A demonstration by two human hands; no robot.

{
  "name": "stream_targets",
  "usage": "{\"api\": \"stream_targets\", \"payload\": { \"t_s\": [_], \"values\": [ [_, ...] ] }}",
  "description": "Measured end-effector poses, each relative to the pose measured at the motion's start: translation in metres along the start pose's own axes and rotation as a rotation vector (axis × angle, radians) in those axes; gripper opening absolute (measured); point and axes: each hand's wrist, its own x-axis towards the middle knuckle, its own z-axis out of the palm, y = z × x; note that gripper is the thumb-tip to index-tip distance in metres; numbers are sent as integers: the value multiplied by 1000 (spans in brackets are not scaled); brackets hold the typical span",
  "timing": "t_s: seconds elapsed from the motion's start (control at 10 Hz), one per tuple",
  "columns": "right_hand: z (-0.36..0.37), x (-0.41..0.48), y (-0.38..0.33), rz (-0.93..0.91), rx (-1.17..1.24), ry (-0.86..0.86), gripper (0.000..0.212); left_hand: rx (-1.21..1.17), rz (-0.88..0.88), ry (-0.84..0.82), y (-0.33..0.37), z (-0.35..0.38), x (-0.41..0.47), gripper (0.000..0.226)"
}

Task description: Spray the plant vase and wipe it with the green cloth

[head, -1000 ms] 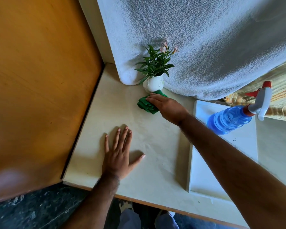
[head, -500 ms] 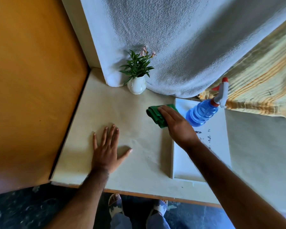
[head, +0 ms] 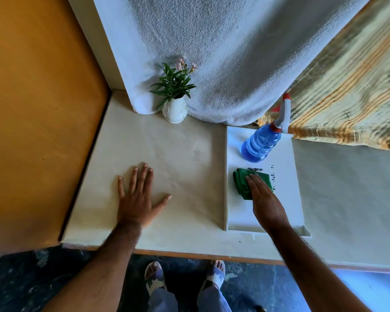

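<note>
A small white vase (head: 175, 111) with a leafy green plant (head: 173, 84) stands at the back of the pale tabletop, against a hanging white towel. The folded green cloth (head: 243, 183) lies in a white tray (head: 286, 199) to the right. My right hand (head: 265, 202) lies flat over the cloth, fingers extended and covering its right part. A blue spray bottle (head: 260, 144) with a white and red trigger head stands at the back of the same tray. My left hand (head: 137, 199) rests flat on the table, fingers spread, holding nothing.
An orange wooden panel (head: 38, 122) borders the table on the left. A white towel (head: 223, 52) hangs behind the vase and a striped yellow cloth (head: 351, 93) drapes at the back right. The table's front edge (head: 200, 253) is near my sandalled feet (head: 182, 275).
My right hand carried the green cloth from beside the vase rightwards into the white tray and now lies flat on it. The left hand stayed flat on the table.
</note>
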Motion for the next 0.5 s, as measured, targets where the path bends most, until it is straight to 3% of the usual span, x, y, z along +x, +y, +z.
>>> {"api": "stream_targets", "payload": {
  "t_s": [0.2, 0.3, 0.4, 0.5],
  "values": [
    [7, -13, 2, -29, -172, -135, 84, 4, 14, -11, 3, -3, 0, 107],
    [2, -12, -5, -12, -208, -194, 96, 20, -16, -148, 7, -14, 3, 119],
    [-11, -10, -16, -8, -204, -174, 100, 19, -46, -277, 5, -27, 9, 131],
    [-38, 8, -41, -98, -177, -65, 94, -37, -21, -235, 10, -60, 20, 130]
  ]
}}
